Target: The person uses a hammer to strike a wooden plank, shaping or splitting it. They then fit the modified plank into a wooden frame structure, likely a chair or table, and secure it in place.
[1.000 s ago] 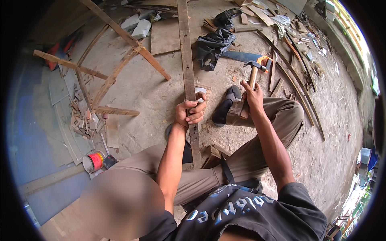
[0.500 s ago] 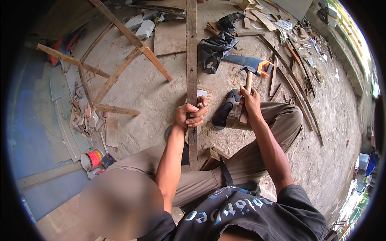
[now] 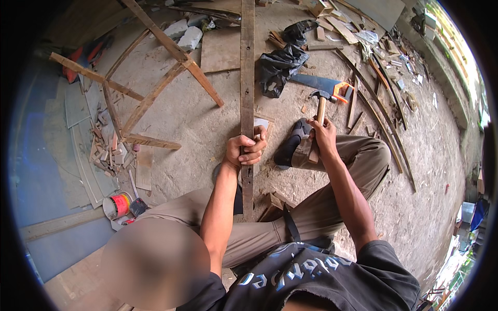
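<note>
My left hand is wrapped round a long, narrow wooden strip, which runs from the far edge of the view down between my legs. Small dark holes or nail marks dot its face. In my right hand is a claw hammer, gripped by its wooden handle with the dark head pointing away from me. The hammer is above my right shin, apart from the strip. Just beyond my left hand, a small pale wooden piece shows partly behind the strip.
A hand saw with an orange handle lies beyond the hammer, beside a black plastic bag. At left stands a wooden frame, with wood offcuts and a tin can nearer me. Long thin strips and scraps lie at right.
The hammer head has dipped slightly toward me. My left hand keeps its hold on the wooden strip, and the whole view has shifted a little.
</note>
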`<state>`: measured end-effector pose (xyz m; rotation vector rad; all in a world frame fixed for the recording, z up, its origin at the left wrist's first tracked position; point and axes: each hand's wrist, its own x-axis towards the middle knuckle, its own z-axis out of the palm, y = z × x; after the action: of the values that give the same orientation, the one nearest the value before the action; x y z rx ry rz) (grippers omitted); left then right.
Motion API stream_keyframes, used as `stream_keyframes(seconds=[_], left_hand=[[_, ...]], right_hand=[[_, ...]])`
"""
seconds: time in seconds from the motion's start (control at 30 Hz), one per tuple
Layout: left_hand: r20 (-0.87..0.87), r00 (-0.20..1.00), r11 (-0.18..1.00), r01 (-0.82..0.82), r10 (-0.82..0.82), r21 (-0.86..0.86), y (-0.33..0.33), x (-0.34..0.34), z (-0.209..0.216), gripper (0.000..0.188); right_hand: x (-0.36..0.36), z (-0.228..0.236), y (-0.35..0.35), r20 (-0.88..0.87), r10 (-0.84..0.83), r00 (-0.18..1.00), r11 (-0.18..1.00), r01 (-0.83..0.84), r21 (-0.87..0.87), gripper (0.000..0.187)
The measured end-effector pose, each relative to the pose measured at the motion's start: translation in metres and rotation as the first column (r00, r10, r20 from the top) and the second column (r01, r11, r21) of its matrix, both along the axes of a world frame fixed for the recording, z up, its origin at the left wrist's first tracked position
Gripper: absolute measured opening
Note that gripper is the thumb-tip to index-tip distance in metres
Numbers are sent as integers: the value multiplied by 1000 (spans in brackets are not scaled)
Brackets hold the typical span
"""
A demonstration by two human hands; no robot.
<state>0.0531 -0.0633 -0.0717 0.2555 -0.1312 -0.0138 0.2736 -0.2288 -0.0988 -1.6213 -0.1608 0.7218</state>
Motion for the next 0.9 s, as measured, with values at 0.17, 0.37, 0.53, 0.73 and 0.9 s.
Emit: stream_keyframes(seconds=[0.17,0.37,0.53,0.73,0.9], left_hand=[[0,1000,1000,-6,6,-13,0,-2,-2,28],[-41,999,999,20,-19,25,0,-2,0,26],[-84,991,984,113,-103,135,-11,-2,0,24],[-245,960,950,196,-136,242,-29,-2,7,22],[-235,963,936,200,-133,289,-35,5,9,20]], right_hand=[[-1,0,1,-1,25,1000,1000,-25,-18,18],[-7,9,3,-30,27,999,999,-26,24,25],[-16,56,21,-64,94,994,984,-83,156,40],[-15,130,59,105,87,991,939,-117,322,49],[-7,137,59,23,109,994,903,-108,415,48]])
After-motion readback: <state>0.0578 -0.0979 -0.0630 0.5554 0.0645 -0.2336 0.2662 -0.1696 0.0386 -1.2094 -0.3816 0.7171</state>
